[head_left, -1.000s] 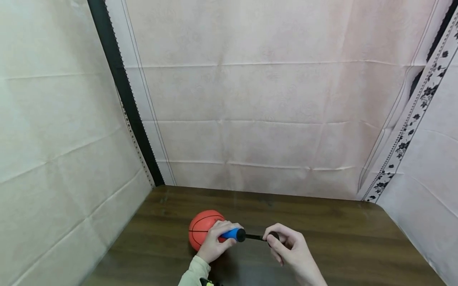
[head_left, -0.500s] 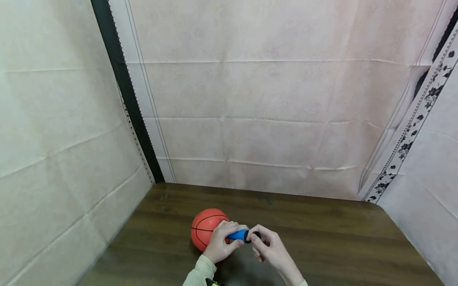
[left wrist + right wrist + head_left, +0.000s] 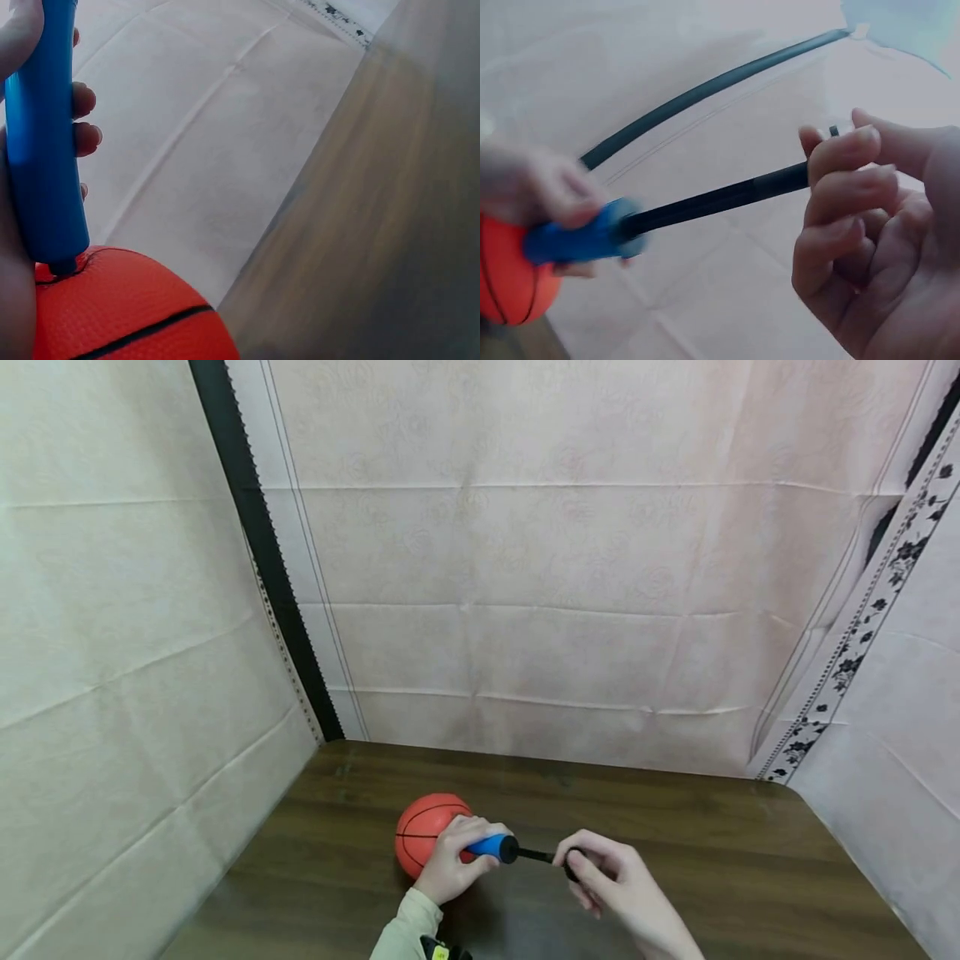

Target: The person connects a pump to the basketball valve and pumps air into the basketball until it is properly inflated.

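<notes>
At the lower centre of the head view, the left hand point(image 3: 450, 864) is wrapped around the blue pump point(image 3: 491, 847), whose barrel lies within its curled fingers, just right of the orange ball point(image 3: 422, 828) on the desk point(image 3: 735, 852). Farther right, the right hand point(image 3: 615, 881) pinches the black handle point(image 3: 573, 863), with the black rod point(image 3: 536, 854) stretching between the hands. Toward the lower left of the left wrist view, the pump's nozzle point(image 3: 63, 267) meets the ball.
</notes>
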Tool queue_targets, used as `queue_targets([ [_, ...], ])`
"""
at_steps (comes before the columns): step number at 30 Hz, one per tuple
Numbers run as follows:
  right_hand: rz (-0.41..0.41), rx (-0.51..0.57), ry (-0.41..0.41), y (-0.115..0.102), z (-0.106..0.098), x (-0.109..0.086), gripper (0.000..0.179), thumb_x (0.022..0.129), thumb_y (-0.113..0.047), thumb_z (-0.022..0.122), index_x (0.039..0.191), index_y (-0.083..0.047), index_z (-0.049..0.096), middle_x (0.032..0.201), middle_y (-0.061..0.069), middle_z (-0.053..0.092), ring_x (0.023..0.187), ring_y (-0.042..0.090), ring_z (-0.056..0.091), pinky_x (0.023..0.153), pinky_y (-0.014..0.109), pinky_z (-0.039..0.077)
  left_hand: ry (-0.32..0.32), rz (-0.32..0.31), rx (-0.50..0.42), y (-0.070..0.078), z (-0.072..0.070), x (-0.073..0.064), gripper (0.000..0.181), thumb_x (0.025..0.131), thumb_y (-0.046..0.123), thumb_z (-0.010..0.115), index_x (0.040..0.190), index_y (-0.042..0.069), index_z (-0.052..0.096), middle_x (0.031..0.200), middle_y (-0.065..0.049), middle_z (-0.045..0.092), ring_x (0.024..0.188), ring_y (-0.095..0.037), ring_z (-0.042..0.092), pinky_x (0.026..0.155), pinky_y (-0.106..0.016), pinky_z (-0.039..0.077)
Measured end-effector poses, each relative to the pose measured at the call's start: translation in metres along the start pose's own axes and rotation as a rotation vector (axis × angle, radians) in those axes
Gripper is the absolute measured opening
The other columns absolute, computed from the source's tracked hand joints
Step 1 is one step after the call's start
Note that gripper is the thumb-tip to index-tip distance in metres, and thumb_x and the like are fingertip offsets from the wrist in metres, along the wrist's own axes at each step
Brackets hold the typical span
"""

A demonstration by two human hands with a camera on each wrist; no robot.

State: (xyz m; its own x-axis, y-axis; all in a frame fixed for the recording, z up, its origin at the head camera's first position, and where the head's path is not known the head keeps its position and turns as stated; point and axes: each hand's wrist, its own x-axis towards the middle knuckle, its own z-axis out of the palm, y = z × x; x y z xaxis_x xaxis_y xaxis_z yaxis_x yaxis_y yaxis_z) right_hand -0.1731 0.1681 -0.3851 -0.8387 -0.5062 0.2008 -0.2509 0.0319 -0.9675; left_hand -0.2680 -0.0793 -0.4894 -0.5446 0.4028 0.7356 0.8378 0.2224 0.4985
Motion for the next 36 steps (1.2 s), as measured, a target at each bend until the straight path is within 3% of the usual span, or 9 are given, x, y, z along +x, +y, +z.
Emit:
queue_targets([
  [4, -0.110, 0.065, -0.027, 0.000, -0.003, -0.004, 0.020, 0.104, -0.004, 0.037, 0.111, 0.000, 0.056, 0.062, 0.019, 0.038, 0.051, 0.028, 0.035, 0.042, 0.029, 0.038, -0.001, -0.014, 0.025, -0.001, -0.007, 0.001, 0.036, 0.084, 0.014, 0.073, 0.119, 0.020, 0.065, 0.109, 0.000, 0.071, 0.099, -0.013, 0.063, 0.094, -0.038, 0.045],
  [6, -0.134, 0.062, -0.042, 0.002, 0.000, -0.001, 0.018, 0.103, -0.002, 0.039, 0.109, -0.001, 0.056, 0.062, 0.020, 0.037, 0.050, 0.027, 0.036, 0.043, 0.029, 0.039, 0.006, -0.030, 0.038, -0.001, -0.007, 0.000, 0.034, 0.085, 0.017, 0.073, 0.118, 0.021, 0.066, 0.109, 0.001, 0.072, 0.100, -0.013, 0.063, 0.094, -0.039, 0.044],
  [13, -0.029, -0.072, 0.074, 0.020, 0.011, 0.019, 0.022, 0.103, -0.015, 0.046, 0.108, 0.004, 0.056, 0.060, 0.015, 0.044, 0.049, 0.003, 0.044, 0.044, 0.025, 0.042, 0.015, -0.034, 0.130, 0.003, 0.001, 0.005, 0.029, 0.087, 0.028, 0.070, 0.116, 0.027, 0.066, 0.100, 0.007, 0.072, 0.089, -0.007, 0.063, 0.084, -0.031, 0.045],
  [18, 0.064, -0.141, 0.129, 0.044, 0.024, 0.035, 0.029, 0.103, -0.024, 0.046, 0.113, 0.002, 0.054, 0.070, 0.006, 0.053, 0.051, 0.004, 0.048, 0.047, 0.027, 0.044, 0.013, -0.004, 0.268, 0.003, 0.005, 0.006, 0.028, 0.088, 0.038, 0.068, 0.115, 0.028, 0.067, 0.099, 0.009, 0.073, 0.088, -0.008, 0.065, 0.084, -0.031, 0.045],
  [21, 0.080, -0.162, 0.110, 0.054, 0.026, 0.037, 0.029, 0.103, -0.026, 0.045, 0.115, -0.001, 0.054, 0.074, 0.008, 0.056, 0.054, 0.007, 0.050, 0.049, 0.028, 0.046, 0.013, 0.025, 0.326, 0.003, 0.003, 0.004, 0.030, 0.088, 0.045, 0.066, 0.113, 0.029, 0.067, 0.096, 0.010, 0.072, 0.085, -0.006, 0.063, 0.084, -0.031, 0.044],
  [27, 0.068, -0.134, 0.024, 0.048, 0.019, 0.031, 0.027, 0.103, -0.027, 0.046, 0.111, -0.003, 0.057, 0.073, 0.007, 0.055, 0.059, 0.005, 0.051, 0.052, 0.026, 0.047, -0.009, 0.038, 0.233, 0.004, -0.004, 0.001, 0.030, 0.087, 0.039, 0.070, 0.114, 0.027, 0.067, 0.100, 0.009, 0.072, 0.090, -0.006, 0.063, 0.088, -0.033, 0.045],
  [32, 0.062, -0.056, 0.043, 0.021, 0.008, 0.015, 0.030, 0.104, -0.028, 0.043, 0.110, -0.002, 0.057, 0.072, 0.001, 0.053, 0.060, 0.005, 0.050, 0.054, 0.026, 0.047, 0.006, -0.003, 0.161, 0.003, -0.010, -0.001, 0.031, 0.088, 0.034, 0.069, 0.117, 0.024, 0.065, 0.104, 0.006, 0.072, 0.093, -0.009, 0.064, 0.090, -0.034, 0.045],
  [36, -0.106, 0.000, 0.019, 0.004, 0.000, 0.001, 0.025, 0.106, -0.011, 0.035, 0.114, 0.003, 0.053, 0.065, 0.010, 0.045, 0.055, 0.017, 0.044, 0.050, 0.030, 0.044, 0.023, -0.053, 0.114, 0.004, -0.015, -0.001, 0.031, 0.086, 0.028, 0.071, 0.116, 0.021, 0.067, 0.108, 0.000, 0.072, 0.099, -0.015, 0.065, 0.093, -0.042, 0.046],
])
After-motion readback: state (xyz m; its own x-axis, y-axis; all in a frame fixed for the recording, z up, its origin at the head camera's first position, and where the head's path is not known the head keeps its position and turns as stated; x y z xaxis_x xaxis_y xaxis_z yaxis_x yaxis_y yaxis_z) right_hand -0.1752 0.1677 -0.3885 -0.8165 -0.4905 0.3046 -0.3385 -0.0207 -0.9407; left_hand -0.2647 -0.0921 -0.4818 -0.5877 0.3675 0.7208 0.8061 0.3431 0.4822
